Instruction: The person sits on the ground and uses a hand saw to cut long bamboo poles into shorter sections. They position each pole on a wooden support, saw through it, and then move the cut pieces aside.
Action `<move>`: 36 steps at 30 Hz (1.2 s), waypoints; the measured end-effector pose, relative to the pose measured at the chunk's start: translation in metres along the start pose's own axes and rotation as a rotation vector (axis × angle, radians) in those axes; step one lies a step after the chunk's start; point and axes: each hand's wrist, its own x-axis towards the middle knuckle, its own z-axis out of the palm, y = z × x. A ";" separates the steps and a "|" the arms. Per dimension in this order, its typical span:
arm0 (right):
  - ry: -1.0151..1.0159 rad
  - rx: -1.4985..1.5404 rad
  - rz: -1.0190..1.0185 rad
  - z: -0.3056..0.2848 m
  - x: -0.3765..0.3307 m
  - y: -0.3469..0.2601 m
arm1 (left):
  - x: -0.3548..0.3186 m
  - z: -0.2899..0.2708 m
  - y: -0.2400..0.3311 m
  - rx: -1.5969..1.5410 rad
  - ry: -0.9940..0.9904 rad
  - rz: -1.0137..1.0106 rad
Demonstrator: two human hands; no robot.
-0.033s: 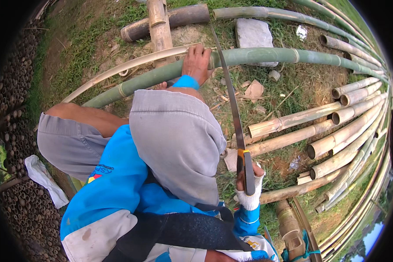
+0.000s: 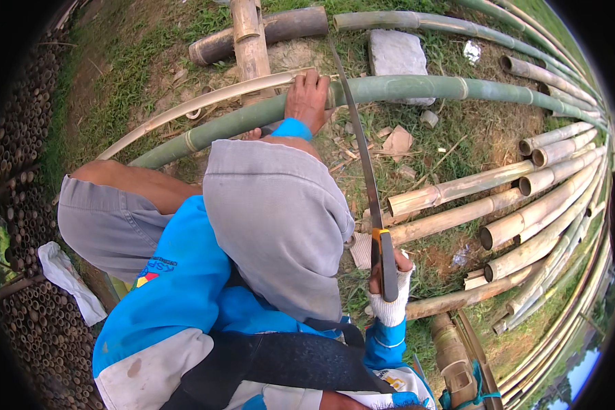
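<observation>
A long green bamboo pole (image 2: 417,87) runs across in front of me from left to right. My left hand (image 2: 308,102) lies over it with the fingers wrapped around the far side, just left of the saw. In my right hand (image 2: 393,277), which wears a white knit glove with bare fingertips, is the black and yellow handle of a hand saw (image 2: 366,160). The saw's long dark blade crosses the pole right beside my left hand, its tip beyond the pole. Whether the teeth have entered the bamboo is too small to tell.
A pale split bamboo strip (image 2: 184,106) lies along the pole's far side. Beyond are a bamboo post (image 2: 251,51), a dark bamboo piece (image 2: 297,25) and a grey stone block (image 2: 398,51). Cut poles (image 2: 512,232) lie to the right; stacked bamboo ends (image 2: 37,335) stand left.
My right hand and the saw handle have shifted very slightly away from me. My left hand stays in place on the bamboo pole.
</observation>
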 end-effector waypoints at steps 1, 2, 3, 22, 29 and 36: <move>-0.022 -0.176 -0.122 0.011 0.009 -0.012 | -0.001 0.004 -0.001 0.019 -0.015 -0.007; -0.051 -0.406 -0.407 0.037 0.047 -0.029 | -0.001 0.009 -0.001 0.033 -0.030 -0.007; -0.034 -0.615 -0.705 0.064 0.088 -0.044 | 0.007 0.014 -0.009 0.069 -0.029 -0.008; -0.108 -0.537 -0.421 0.023 0.065 -0.017 | -0.006 0.028 -0.028 0.024 -0.072 -0.202; -0.235 -0.051 -0.417 0.106 0.224 -0.036 | 0.005 0.073 -0.063 -0.057 -0.040 -0.158; 0.022 -0.713 -0.531 0.025 0.007 -0.013 | 0.018 0.015 -0.029 -0.063 -0.223 -0.085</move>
